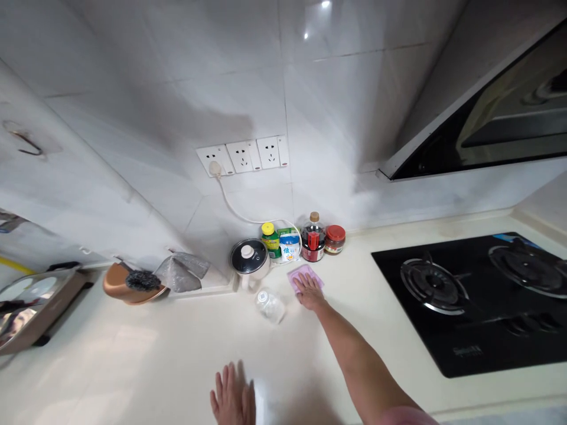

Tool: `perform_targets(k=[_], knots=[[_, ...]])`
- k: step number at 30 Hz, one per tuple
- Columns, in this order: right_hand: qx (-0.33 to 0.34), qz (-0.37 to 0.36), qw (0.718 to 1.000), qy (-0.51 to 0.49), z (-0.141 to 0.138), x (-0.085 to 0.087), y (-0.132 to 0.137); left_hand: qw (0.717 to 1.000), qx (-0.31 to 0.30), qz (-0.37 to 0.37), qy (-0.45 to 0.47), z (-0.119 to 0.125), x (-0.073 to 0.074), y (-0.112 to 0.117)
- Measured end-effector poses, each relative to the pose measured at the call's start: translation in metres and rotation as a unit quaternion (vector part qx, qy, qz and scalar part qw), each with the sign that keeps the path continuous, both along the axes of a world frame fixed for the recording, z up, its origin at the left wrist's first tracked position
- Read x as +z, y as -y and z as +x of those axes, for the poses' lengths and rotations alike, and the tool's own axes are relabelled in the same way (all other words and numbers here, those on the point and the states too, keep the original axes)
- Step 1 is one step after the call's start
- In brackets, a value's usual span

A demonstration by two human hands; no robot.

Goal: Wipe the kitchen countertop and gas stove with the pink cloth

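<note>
My right hand [309,291] reaches far across the cream counter [177,348] and presses flat, fingers spread, on a pink cloth [303,275]. The cloth lies just in front of the jars at the wall. My left hand [233,398] rests flat on the counter near the front edge, fingers stretched out, holding nothing. A clear glass jar [270,304] lies on its side between the two hands, just left of my right hand.
Along the wall stand a small white cooker with a dark lid [249,261], a yellow-capped bottle [270,239], a blue-and-white carton [290,245], a dark sauce bottle [313,238] and a red-lidded jar [335,239]. A black gas hob [478,301] lies right; a copper bowl with brush [133,283] lies left.
</note>
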State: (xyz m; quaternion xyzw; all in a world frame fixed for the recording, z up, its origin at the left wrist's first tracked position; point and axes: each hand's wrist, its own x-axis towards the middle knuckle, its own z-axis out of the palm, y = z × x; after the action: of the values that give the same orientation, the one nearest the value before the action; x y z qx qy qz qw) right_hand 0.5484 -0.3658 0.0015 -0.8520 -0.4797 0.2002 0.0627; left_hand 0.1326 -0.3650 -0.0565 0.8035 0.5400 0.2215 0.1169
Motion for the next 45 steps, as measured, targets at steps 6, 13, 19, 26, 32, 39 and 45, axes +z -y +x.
perform_targets(k=[6,13,19,26,32,39,45], knots=[[-0.15,-0.014,0.988,0.044,0.073,-0.005,0.111,0.999,-0.045,-0.007,-0.029,-0.014,0.003,0.02],[-0.308,0.005,0.95,0.054,0.097,-0.016,0.178,0.996,-0.073,-0.043,-0.04,-0.012,0.012,0.019],[-0.185,-0.016,0.982,0.021,0.051,0.006,0.077,0.996,-0.07,-0.028,-0.055,-0.011,0.015,0.019],[0.05,0.013,0.999,-0.012,-0.038,-0.005,-0.001,0.996,-0.067,-0.009,-0.062,-0.009,0.017,0.021],[0.032,0.004,0.999,0.031,0.029,-0.009,0.048,0.997,-0.053,-0.018,-0.062,-0.007,0.014,0.02],[-0.15,-0.031,0.984,0.094,0.167,-0.014,0.121,0.997,-0.042,-0.034,-0.06,-0.009,0.008,0.019],[-0.19,-0.035,0.976,0.101,0.222,-0.026,0.109,0.998,-0.014,-0.01,-0.054,-0.012,-0.01,0.015]])
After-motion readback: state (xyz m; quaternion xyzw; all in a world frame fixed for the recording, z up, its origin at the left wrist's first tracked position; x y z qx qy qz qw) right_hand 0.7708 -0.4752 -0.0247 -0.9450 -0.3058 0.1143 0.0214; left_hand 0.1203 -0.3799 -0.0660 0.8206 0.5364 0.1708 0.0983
